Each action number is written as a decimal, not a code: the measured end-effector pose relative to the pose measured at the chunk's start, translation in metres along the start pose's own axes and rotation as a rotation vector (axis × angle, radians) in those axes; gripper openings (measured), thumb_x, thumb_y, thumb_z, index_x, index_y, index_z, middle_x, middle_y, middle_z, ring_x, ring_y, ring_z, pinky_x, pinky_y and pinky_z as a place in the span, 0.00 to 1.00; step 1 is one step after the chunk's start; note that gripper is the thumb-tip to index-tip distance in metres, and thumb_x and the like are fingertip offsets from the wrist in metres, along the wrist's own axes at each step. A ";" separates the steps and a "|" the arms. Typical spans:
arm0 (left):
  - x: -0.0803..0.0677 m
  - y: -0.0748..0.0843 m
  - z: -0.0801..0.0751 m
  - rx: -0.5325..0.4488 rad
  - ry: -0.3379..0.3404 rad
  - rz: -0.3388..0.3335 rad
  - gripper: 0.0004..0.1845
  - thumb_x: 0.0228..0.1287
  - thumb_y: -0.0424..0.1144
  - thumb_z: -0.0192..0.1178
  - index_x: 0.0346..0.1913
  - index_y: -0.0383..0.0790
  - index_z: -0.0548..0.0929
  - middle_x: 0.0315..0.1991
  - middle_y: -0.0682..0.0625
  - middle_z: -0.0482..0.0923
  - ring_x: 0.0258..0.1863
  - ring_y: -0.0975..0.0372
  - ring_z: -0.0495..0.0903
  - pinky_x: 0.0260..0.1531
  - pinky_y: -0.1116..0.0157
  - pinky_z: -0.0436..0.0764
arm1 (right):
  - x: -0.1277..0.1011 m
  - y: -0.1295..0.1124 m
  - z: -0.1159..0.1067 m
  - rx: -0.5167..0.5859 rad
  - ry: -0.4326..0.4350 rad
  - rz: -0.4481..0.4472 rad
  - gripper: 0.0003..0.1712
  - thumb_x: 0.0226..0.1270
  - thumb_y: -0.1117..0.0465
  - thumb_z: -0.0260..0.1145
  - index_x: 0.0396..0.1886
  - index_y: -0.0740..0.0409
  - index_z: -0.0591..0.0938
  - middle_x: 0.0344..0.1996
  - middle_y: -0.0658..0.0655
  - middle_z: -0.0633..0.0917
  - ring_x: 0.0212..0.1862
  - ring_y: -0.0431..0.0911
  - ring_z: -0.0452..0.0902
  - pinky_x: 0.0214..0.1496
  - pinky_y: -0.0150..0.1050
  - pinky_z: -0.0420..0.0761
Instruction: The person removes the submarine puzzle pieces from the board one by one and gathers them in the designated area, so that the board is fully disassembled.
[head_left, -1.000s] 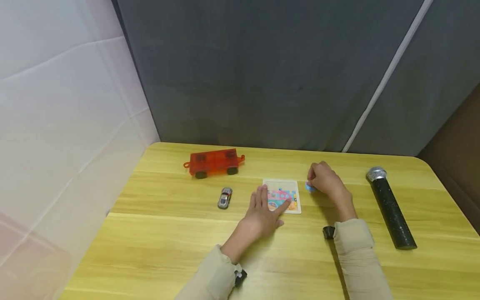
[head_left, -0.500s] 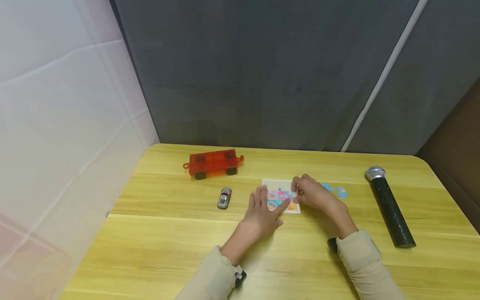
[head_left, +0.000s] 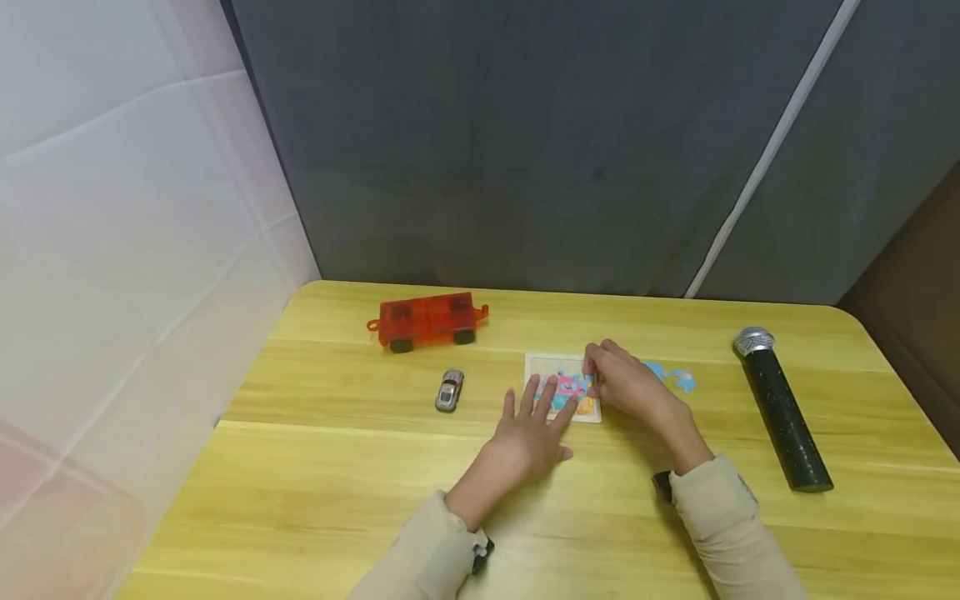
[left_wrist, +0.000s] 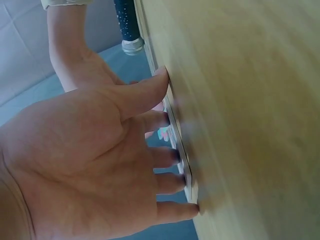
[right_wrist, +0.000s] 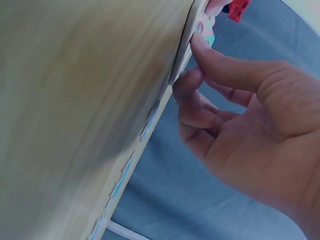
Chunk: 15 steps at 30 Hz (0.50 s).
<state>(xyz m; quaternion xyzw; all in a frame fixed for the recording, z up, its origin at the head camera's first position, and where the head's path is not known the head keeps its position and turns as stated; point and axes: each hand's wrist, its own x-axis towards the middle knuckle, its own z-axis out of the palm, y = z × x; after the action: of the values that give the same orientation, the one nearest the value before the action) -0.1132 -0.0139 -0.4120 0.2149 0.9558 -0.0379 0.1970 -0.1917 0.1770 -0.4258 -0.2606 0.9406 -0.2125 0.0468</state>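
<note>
Hands meet over a small square puzzle board [head_left: 558,367] just right of the frame's centre in the head view, lying flat on the yellow wooden table [head_left: 337,500]. The left hand [head_left: 528,433] comes in from the lower middle with its fingers straight and spread; their tips rest on the board's near left part, and the left wrist view shows the left hand [left_wrist: 95,160] with its fingertips [left_wrist: 180,210] touching the board's edge [left_wrist: 182,160] and nothing held in the palm. The right hand [head_left: 626,385] reaches in from the lower right, fingers curled, their tips at the board's right edge. In the right wrist view the thumb and bent forefinger of the right hand [right_wrist: 250,130] press together against that edge [right_wrist: 186,55]; whether a piece sits between them cannot be told.

Right of the right hand, two loose blue puzzle pieces [head_left: 673,377] lie on the table. Farther right lies a black microphone [head_left: 782,412] with its silver head pointing to the upper part of the frame. Left of the board sits a small silver toy car [head_left: 449,391], and above it, towards the upper left of the tabletop, an orange wheeled toy wagon [head_left: 426,321].
</note>
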 end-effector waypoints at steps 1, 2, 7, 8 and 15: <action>0.000 0.000 0.000 -0.003 -0.002 -0.001 0.41 0.86 0.61 0.51 0.91 0.60 0.50 0.93 0.46 0.39 0.92 0.48 0.40 0.87 0.43 0.54 | 0.000 0.000 -0.001 0.001 -0.005 0.000 0.15 0.67 0.73 0.79 0.38 0.59 0.79 0.35 0.55 0.79 0.36 0.46 0.73 0.39 0.42 0.81; 0.000 0.000 0.000 -0.006 -0.003 -0.002 0.40 0.86 0.61 0.51 0.91 0.60 0.50 0.93 0.46 0.39 0.92 0.48 0.40 0.87 0.43 0.54 | 0.001 0.000 -0.001 0.007 -0.012 -0.001 0.14 0.68 0.73 0.78 0.38 0.60 0.79 0.35 0.55 0.80 0.36 0.46 0.74 0.40 0.42 0.81; 0.002 0.000 0.003 0.012 0.004 -0.004 0.40 0.86 0.62 0.50 0.91 0.60 0.51 0.92 0.46 0.40 0.91 0.48 0.41 0.87 0.43 0.55 | 0.002 0.004 -0.005 0.146 -0.029 -0.011 0.10 0.75 0.75 0.70 0.35 0.60 0.80 0.29 0.53 0.84 0.30 0.42 0.76 0.38 0.38 0.79; 0.002 0.000 0.004 0.020 0.006 -0.005 0.39 0.86 0.61 0.50 0.91 0.60 0.50 0.92 0.46 0.40 0.91 0.48 0.41 0.87 0.43 0.55 | 0.002 0.005 -0.006 0.179 -0.033 -0.010 0.11 0.76 0.75 0.69 0.34 0.60 0.80 0.28 0.53 0.85 0.28 0.41 0.76 0.38 0.37 0.79; 0.004 0.001 0.004 0.046 0.007 -0.008 0.40 0.87 0.61 0.49 0.92 0.61 0.49 0.92 0.46 0.40 0.91 0.48 0.41 0.86 0.43 0.56 | -0.001 0.013 -0.023 0.266 -0.036 -0.006 0.10 0.77 0.73 0.68 0.34 0.60 0.80 0.26 0.55 0.86 0.28 0.40 0.79 0.38 0.36 0.79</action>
<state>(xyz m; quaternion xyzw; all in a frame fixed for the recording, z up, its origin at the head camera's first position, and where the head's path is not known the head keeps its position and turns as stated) -0.1144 -0.0121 -0.4176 0.2156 0.9562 -0.0598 0.1886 -0.2019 0.1960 -0.4107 -0.2584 0.9025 -0.3307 0.0972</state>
